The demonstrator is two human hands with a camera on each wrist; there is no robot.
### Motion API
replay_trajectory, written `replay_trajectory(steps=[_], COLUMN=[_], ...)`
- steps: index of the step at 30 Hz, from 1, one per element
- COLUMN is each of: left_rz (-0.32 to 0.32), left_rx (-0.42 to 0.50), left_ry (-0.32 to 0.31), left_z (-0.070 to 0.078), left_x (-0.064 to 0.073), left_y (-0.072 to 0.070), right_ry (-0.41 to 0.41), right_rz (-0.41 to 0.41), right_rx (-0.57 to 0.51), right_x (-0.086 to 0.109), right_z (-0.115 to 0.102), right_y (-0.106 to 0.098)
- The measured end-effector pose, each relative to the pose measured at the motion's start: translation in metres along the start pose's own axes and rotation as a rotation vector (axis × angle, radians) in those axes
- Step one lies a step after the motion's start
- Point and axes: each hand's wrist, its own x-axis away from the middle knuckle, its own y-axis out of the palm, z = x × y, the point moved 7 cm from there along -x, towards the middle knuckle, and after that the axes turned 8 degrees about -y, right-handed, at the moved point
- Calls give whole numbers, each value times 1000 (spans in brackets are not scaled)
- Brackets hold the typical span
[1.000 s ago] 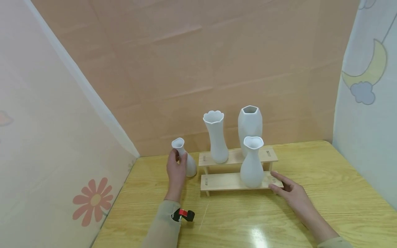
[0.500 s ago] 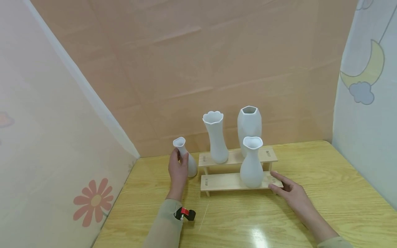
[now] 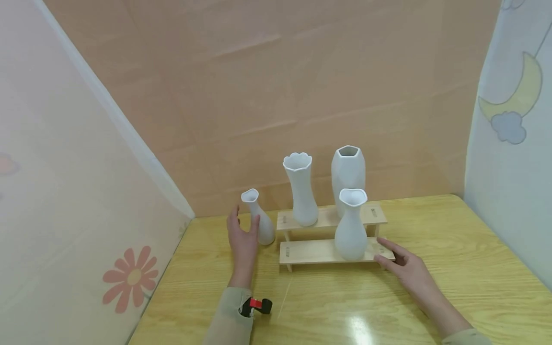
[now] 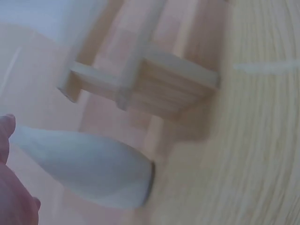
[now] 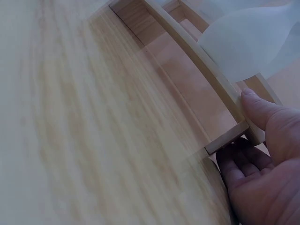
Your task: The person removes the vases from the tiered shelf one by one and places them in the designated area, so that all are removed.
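A slim white vase [image 3: 264, 227] stands upright on the table, left of a two-tier wooden stand [image 3: 307, 252]. My left hand [image 3: 244, 243] is beside this vase with thumb and fingers spread apart; in the left wrist view the fingers [image 4: 5, 133] are near its neck, and whether they touch it I cannot tell. At the stand's right end my right hand [image 3: 408, 271] grips the lower shelf, thumb on the board's edge and other fingers curled at its end, as the right wrist view shows. On that shelf, right of its middle, stands a round-bellied white vase [image 3: 350, 235].
The upper shelf bears a scalloped-rim white vase [image 3: 304, 197] on the left and a faceted white vase [image 3: 347, 167] on the right, partly hidden by the round-bellied one. A tan cloth backdrop [image 3: 276, 96] hangs behind the wooden table [image 3: 327, 302].
My left hand has loosened from the slim vase: its fingers have spread and shifted left of the neck. The right hand and the stand have stayed in place.
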Motion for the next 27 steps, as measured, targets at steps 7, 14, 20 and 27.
replay_trajectory(steps=[7, 14, 20, 27], left_rz=[37, 11, -39, -80], left_rx=[54, 169, 209, 204], left_ry=[21, 99, 221, 250], left_z=[28, 61, 90, 111], left_x=[14, 31, 47, 66], left_y=[-15, -19, -12, 3], right_ry=[9, -8, -8, 0], right_rz=[-12, -3, -8, -18], right_rx=[-21, -27, -28, -37], right_x=[0, -1, -1, 0], right_z=[1, 0, -2, -3], right_y=[-1, -1, -1, -1])
